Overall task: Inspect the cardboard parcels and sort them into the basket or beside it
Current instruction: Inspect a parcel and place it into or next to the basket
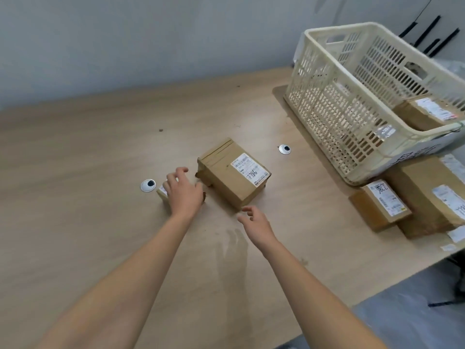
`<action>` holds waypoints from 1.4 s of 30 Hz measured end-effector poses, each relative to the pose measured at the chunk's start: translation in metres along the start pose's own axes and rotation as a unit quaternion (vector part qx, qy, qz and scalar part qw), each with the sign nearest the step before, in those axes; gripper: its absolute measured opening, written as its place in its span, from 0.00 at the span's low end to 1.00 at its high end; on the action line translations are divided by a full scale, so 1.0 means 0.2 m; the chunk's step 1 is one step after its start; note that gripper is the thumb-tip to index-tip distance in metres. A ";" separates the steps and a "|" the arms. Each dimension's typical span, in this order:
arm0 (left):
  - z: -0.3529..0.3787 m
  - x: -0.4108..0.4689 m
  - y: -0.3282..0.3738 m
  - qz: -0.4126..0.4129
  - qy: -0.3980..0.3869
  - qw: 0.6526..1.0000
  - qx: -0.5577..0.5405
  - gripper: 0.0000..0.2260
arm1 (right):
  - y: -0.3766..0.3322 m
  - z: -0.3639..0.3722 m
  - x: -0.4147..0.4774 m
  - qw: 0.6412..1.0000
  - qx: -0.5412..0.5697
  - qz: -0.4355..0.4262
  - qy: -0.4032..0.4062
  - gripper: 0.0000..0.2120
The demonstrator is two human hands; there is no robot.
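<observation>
Left hand (pixel 185 190) lies over small parcel (pixel 161 191) on desk (pixel 88 159), grip unclear. Right hand (pixel 256 222) open, just behind big parcel (pixel 232 172), which lies diagonal. Basket (pixel 352 137) well right.

A light wood-grain table (pixel 88 159) stands against a plain pale grey wall (pixel 125 34), with grey floor (pixel 402 321) visible beyond its near right edge, thin black rods (pixel 432 34) against the wall at upper right, and even, diffuse lighting producing soft shadows.
</observation>
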State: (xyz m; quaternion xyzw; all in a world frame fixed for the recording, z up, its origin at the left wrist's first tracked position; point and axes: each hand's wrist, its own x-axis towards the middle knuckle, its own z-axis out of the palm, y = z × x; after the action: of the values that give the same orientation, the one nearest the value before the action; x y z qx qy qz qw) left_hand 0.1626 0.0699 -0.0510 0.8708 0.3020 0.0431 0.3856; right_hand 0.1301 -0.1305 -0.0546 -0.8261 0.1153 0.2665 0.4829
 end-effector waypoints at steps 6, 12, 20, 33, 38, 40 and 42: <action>0.01 0.35 -0.24 -0.092 -0.105 0.988 0.063 0.30 | -0.08 0.28 0.16 0.995 0.050 0.057 -0.066 0.21; 0.10 0.38 -0.37 -0.109 -0.081 0.989 0.061 0.27 | -0.17 0.48 0.32 0.980 0.135 0.100 -0.107 0.21; 0.21 -0.14 -0.45 -0.154 -0.058 0.986 -0.004 0.18 | 0.07 0.48 0.25 0.986 0.135 0.093 0.019 0.34; 0.51 -0.89 0.39 0.013 -0.168 0.979 -0.114 0.11 | 0.53 -0.54 -0.34 0.929 0.268 0.050 0.250 0.15; 0.56 -1.16 0.67 0.064 -0.184 0.966 -0.171 0.11 | 0.54 -0.88 -0.61 0.912 0.306 -0.045 0.270 0.17; 0.56 -1.27 0.74 0.060 -0.192 0.959 -0.200 0.12 | 0.55 -0.96 -0.69 0.911 0.309 -0.073 0.264 0.18; 0.55 -1.40 0.82 0.054 -0.201 0.954 -0.217 0.13 | 0.60 -1.02 -0.76 0.905 0.320 -0.085 0.266 0.20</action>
State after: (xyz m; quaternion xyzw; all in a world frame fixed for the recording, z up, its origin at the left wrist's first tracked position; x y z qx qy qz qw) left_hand 0.0489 -0.2433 0.0298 0.7719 0.1544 -0.0479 0.6148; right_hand 0.0183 -0.3769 0.0208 -0.6743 0.2477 -0.0569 0.6933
